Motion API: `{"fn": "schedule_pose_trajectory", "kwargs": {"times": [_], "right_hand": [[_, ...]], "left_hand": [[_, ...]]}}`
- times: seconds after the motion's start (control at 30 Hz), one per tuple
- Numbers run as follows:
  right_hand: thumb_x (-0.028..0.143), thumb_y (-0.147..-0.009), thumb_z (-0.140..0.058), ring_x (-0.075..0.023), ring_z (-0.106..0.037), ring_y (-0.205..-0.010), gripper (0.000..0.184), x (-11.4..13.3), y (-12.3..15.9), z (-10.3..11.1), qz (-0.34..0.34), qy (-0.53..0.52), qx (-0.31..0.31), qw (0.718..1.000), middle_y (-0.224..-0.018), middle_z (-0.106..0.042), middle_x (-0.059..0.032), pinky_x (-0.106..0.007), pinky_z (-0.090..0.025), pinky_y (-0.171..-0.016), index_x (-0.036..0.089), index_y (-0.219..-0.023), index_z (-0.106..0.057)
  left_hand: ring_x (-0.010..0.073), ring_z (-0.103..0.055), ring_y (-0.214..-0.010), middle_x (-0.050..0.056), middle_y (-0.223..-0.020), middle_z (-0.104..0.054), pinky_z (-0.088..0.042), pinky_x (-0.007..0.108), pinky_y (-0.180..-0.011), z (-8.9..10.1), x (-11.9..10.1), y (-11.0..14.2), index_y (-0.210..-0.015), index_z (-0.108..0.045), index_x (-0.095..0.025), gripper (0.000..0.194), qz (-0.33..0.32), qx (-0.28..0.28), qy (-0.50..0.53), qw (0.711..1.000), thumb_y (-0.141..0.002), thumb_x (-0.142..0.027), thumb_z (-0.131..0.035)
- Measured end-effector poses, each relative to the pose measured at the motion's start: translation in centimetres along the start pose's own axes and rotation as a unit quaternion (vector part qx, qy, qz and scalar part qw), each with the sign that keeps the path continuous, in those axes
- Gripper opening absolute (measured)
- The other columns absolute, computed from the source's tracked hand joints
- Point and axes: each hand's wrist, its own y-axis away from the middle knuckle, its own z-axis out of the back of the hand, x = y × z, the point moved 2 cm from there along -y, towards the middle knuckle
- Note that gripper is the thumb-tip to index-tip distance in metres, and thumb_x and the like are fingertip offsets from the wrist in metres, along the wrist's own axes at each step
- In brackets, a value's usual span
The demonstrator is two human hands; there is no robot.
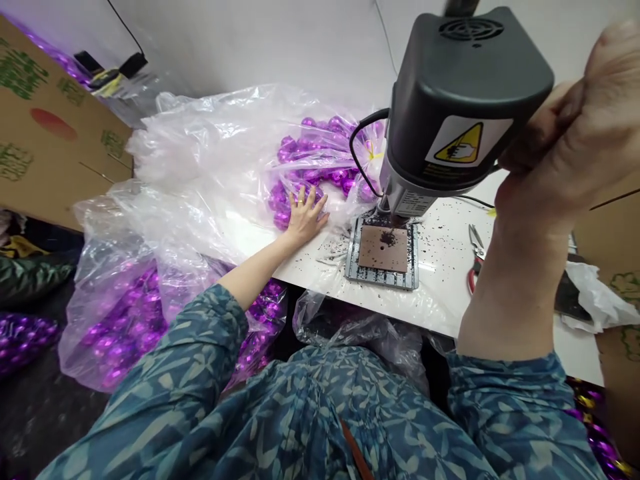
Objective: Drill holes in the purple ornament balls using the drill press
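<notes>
My left hand point(306, 217) lies with its fingers spread on a clear plastic bag point(220, 133) of shiny purple balls point(327, 143). Close to that hand, on the right, a black bench drill press point(475, 87) with a yellow warning label stands on the table. Its grey slotted base point(353, 257) carries a brown square board point(383, 257) with a hole and dark shavings on top. Raised at the right side of the machine's head, my right hand point(575, 127) has its fingers curled in; what they grip is hidden behind the hand and machine.
Dark shavings litter the white table point(440, 287). Red-handled pliers point(475, 257) and crumpled white paper point(595, 300) lie to the right. A printed cardboard box point(55, 133) stands at left. Another bag of purple balls point(125, 327) hangs below the table's front edge.
</notes>
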Motion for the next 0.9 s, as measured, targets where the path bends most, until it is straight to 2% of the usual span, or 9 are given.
{"fn": "schedule_pose_trajectory", "kwargs": {"times": [0.13, 0.3, 0.43, 0.5, 0.57, 0.63, 0.77, 0.83, 0.9], "right_hand": [[0.013, -0.095, -0.052, -0.0052, -0.024, -0.033, 0.050, 0.2, 0.1, 0.1, -0.003, 0.008, 0.008, 1.000, -0.040, -0.025, 0.0074, -0.029, -0.011, -0.037, 0.024, -0.051, -0.032], [0.036, -0.084, -0.076, -0.0043, -0.025, -0.032, 0.055, 0.3, 0.1, 0.1, 0.002, -0.014, 0.003, 1.000, -0.039, -0.028, 0.0086, -0.029, -0.009, -0.036, 0.024, -0.050, -0.034], [0.032, -0.088, -0.071, -0.0046, -0.023, -0.031, 0.056, 0.1, 0.1, 0.1, 0.016, -0.006, 0.007, 1.000, -0.038, -0.029, 0.0078, -0.028, -0.009, -0.035, 0.023, -0.048, -0.033], [0.024, -0.090, -0.067, -0.0041, -0.024, -0.031, 0.054, 0.0, 0.1, 0.2, 0.020, -0.005, 0.010, 1.000, -0.038, -0.030, 0.0074, -0.027, -0.009, -0.036, 0.021, -0.048, -0.034], [0.024, -0.091, -0.067, -0.0041, -0.025, -0.031, 0.053, 0.0, 0.1, 0.2, 0.024, -0.005, 0.010, 1.000, -0.039, -0.029, 0.0074, -0.026, -0.009, -0.036, 0.021, -0.048, -0.034], [0.032, -0.089, -0.071, -0.0042, -0.026, -0.032, 0.056, 0.0, 0.1, 0.2, 0.029, 0.000, 0.008, 1.000, -0.039, -0.026, 0.0075, -0.026, -0.009, -0.036, 0.021, -0.049, -0.033], [0.031, -0.087, -0.073, -0.0033, -0.025, -0.032, 0.060, 0.1, 0.1, 0.1, 0.028, 0.008, 0.002, 1.000, -0.040, -0.020, 0.0073, -0.025, -0.009, -0.036, 0.021, -0.048, -0.029], [0.022, -0.092, -0.065, -0.0034, -0.024, -0.031, 0.057, 0.1, 0.1, 0.1, 0.019, 0.016, 0.002, 1.000, -0.039, -0.023, 0.0070, -0.026, -0.009, -0.035, 0.020, -0.048, -0.030], [0.016, -0.095, -0.056, -0.0046, -0.024, -0.030, 0.055, 0.2, 0.2, 0.2, 0.010, 0.026, 0.003, 1.000, -0.038, -0.027, 0.0061, -0.027, -0.010, -0.035, 0.021, -0.047, -0.030]], "left_hand": [[0.0438, -0.022, -0.162, 0.017, -0.170, -0.035, 0.002, 0.073, -0.128, -0.1, 0.9, -4.3, -0.153, -0.055, -0.020, 0.061, 0.024, 0.006, -0.019, 1.000, -0.095, -0.040, -0.056], [0.0433, -0.021, -0.162, 0.020, -0.169, -0.037, 0.002, 0.073, -0.128, 1.4, 3.8, -6.5, -0.156, -0.050, -0.017, 0.065, 0.010, 0.055, -0.055, 0.997, -0.094, -0.036, -0.054], [0.0420, -0.029, -0.158, 0.019, -0.156, -0.053, -0.003, 0.072, -0.129, 2.8, 3.8, -6.8, -0.127, -0.071, -0.016, 0.040, -0.008, 0.013, -0.050, 0.999, -0.097, -0.032, -0.050], [0.0385, -0.041, -0.152, 0.018, -0.148, -0.058, -0.017, 0.066, -0.130, 2.7, 2.5, -7.0, -0.114, -0.074, -0.015, 0.034, -0.023, -0.022, -0.008, 0.999, -0.099, -0.027, -0.046], [0.0344, -0.057, -0.136, 0.018, -0.141, -0.061, -0.039, 0.056, -0.122, 2.0, 1.0, -7.4, -0.121, -0.071, -0.015, 0.034, -0.031, -0.028, 0.066, 0.997, -0.101, -0.025, -0.046], [0.0322, -0.066, -0.121, 0.017, -0.137, -0.061, -0.051, 0.050, -0.109, 0.8, -0.2, -8.1, -0.134, -0.066, -0.019, 0.037, -0.017, -0.003, 0.142, 0.990, -0.100, -0.027, -0.055], [0.0283, -0.068, -0.110, 0.012, -0.127, -0.064, -0.054, 0.048, -0.104, -1.1, -0.7, -9.4, -0.130, -0.069, -0.023, 0.037, 0.012, 0.046, 0.223, 0.974, -0.093, -0.023, -0.069], [0.0255, -0.068, -0.108, 0.011, -0.118, -0.067, -0.055, 0.045, -0.103, -1.2, -0.2, -9.7, -0.121, -0.072, -0.021, 0.029, 0.033, 0.024, 0.269, 0.962, -0.092, -0.023, -0.071], [0.0235, -0.068, -0.107, 0.011, -0.117, -0.069, -0.058, 0.041, -0.098, -0.7, 0.5, -9.5, -0.121, -0.070, -0.022, 0.030, 0.070, -0.025, 0.369, 0.927, -0.092, -0.028, -0.073]]}}
